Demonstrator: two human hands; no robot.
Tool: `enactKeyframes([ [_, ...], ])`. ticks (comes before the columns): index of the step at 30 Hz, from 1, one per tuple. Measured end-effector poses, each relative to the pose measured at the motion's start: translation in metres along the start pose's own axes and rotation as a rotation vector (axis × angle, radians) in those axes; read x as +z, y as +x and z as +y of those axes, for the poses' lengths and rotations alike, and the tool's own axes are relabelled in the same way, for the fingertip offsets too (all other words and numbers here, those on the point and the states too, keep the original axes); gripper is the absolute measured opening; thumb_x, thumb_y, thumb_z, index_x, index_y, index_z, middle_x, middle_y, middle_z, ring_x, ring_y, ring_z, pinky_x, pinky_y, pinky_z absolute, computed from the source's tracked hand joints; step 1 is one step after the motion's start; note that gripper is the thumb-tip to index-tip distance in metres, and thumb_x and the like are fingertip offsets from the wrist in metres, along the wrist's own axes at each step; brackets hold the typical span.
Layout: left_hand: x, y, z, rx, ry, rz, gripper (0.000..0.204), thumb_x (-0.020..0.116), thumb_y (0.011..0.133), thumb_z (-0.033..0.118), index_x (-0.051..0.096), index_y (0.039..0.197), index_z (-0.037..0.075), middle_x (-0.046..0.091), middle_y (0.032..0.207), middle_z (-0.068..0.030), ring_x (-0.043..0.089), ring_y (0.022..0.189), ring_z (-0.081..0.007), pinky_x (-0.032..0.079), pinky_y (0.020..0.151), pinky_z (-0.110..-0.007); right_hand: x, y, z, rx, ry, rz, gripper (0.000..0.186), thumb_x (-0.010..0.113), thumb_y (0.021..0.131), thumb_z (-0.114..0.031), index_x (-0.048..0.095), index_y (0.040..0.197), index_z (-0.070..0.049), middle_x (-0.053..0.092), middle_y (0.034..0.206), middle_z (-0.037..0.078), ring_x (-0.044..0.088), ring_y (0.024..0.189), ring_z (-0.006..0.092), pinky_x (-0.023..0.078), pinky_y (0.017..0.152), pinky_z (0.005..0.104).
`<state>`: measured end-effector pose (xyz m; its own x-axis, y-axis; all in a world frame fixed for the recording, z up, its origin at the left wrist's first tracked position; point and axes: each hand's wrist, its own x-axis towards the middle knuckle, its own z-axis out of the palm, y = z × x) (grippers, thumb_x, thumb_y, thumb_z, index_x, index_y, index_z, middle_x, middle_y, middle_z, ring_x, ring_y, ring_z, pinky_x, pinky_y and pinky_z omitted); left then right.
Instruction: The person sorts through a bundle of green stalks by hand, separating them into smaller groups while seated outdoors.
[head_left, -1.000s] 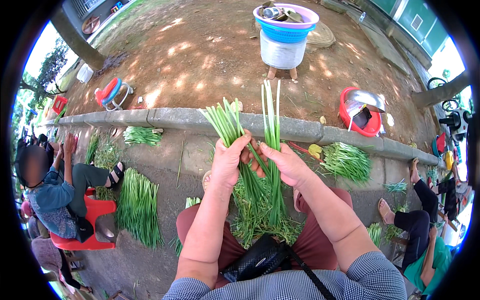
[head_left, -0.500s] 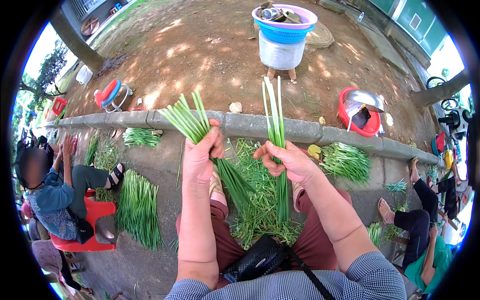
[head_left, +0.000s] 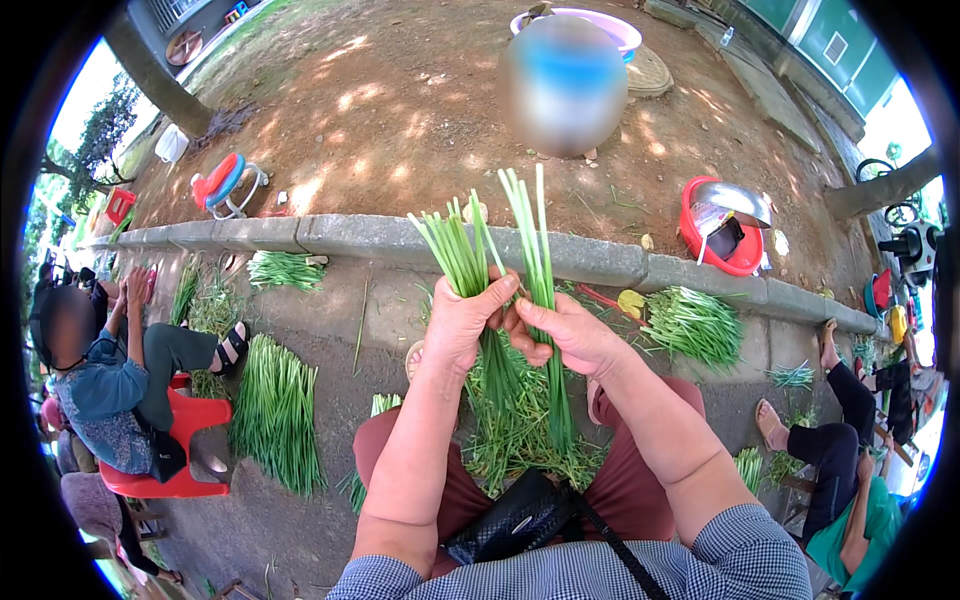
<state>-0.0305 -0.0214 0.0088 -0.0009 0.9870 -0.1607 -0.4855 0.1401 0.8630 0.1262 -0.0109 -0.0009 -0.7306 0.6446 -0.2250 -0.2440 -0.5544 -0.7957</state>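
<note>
My left hand [head_left: 462, 315] is closed round a bunch of long green stalks [head_left: 450, 243] with pale tips, fanned up and left. My right hand [head_left: 560, 330] is closed round a narrower upright bunch [head_left: 530, 225], its fingertips close beside my left hand's; whether they touch is unclear. The leafy lower ends hang below both hands over loose greens [head_left: 505, 450] on the pavement between my legs. Neat piles of similar stalks lie at left [head_left: 275, 420] and at right [head_left: 690, 325].
A person [head_left: 105, 390] sits on a red chair at left, another [head_left: 850, 540] at right. A concrete curb [head_left: 360, 240] crosses ahead, bordering dirt with a small seat [head_left: 225, 185], red basin [head_left: 700, 240], tree trunk [head_left: 160, 90] and purple-rimmed tub [head_left: 628, 35] above a blurred patch.
Half a second ago my hands were apart; my left hand has since moved right with its bunch, back beside my right hand, much as one second ago. Both still hold stalks.
</note>
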Motion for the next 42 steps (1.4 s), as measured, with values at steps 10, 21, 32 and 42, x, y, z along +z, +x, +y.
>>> enactKeyframes([
  [10,-0.002,0.001,-0.004,-0.049,-0.072,-0.063,0.012,0.06,0.087,0.015,0.059,0.09,0.004,0.059,0.073,-0.0035,0.048,0.057,-0.0101,0.039,0.051,-0.023,-0.009,0.005,0.005,-0.077,-0.16,0.071,0.038,0.049,0.093,-0.037,0.056,0.096,0.001,0.057,0.078,0.006,0.052,0.062,0.0114,0.042,0.056,0.0242],
  [21,-0.024,0.01,0.01,0.06,-0.158,-0.02,0.014,0.058,0.089,0.018,0.057,0.089,0.003,0.052,0.067,-0.003,0.047,0.053,-0.0124,0.04,0.05,-0.027,-0.021,0.005,0.001,-0.13,-0.377,0.418,0.033,0.051,0.092,-0.032,0.058,0.09,0.0,0.06,0.075,0.006,0.055,0.063,0.0116,0.046,0.058,0.0248],
  [32,-0.01,0.004,0.006,0.026,-0.034,0.065,0.018,0.07,0.076,0.004,0.062,0.092,0.002,0.056,0.066,0.0026,0.041,0.045,-0.0036,0.031,0.041,-0.019,-0.014,0.008,0.004,-0.091,-0.496,0.457,0.025,0.054,0.091,-0.026,0.057,0.083,-0.003,0.046,0.062,-0.002,0.04,0.054,0.0061,0.031,0.048,0.0239],
  [42,0.002,0.003,-0.01,0.02,0.009,0.086,0.012,0.07,0.077,0.005,0.062,0.084,0.003,0.057,0.063,0.0003,0.044,0.045,-0.0045,0.032,0.04,-0.019,-0.001,0.012,0.01,-0.196,-0.458,0.228,0.029,0.053,0.089,-0.016,0.052,0.113,0.0,0.059,0.087,0.002,0.055,0.082,0.0108,0.043,0.077,0.0262],
])
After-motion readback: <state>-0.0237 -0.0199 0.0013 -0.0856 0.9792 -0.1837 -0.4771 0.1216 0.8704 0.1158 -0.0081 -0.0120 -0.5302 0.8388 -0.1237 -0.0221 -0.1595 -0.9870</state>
